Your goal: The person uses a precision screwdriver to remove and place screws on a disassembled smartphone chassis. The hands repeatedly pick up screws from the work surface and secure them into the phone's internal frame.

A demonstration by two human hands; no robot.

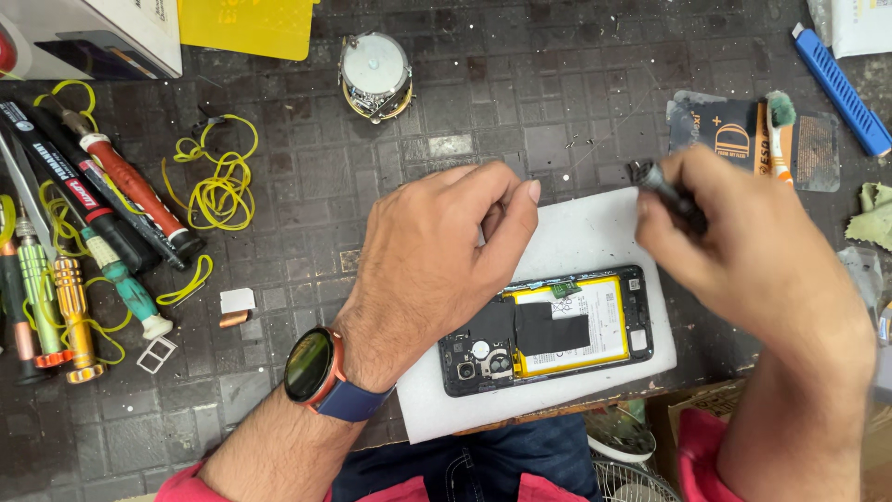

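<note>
Here the right hand [743,251] grips a tool [664,191] above the opened phone [548,330]; left hand [437,270] curled, holding nothing visible. A slip might puncture the battery [599,321].

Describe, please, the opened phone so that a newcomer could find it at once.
On the dark workbench lies a white foam pad. The opened phone lies flat on its near half, below the left hand. Its black frame around a yellow-edged battery marks it.

Single head-worn view, steeply down, close over the workbench [557,102], right edge perhaps blurred.
</note>
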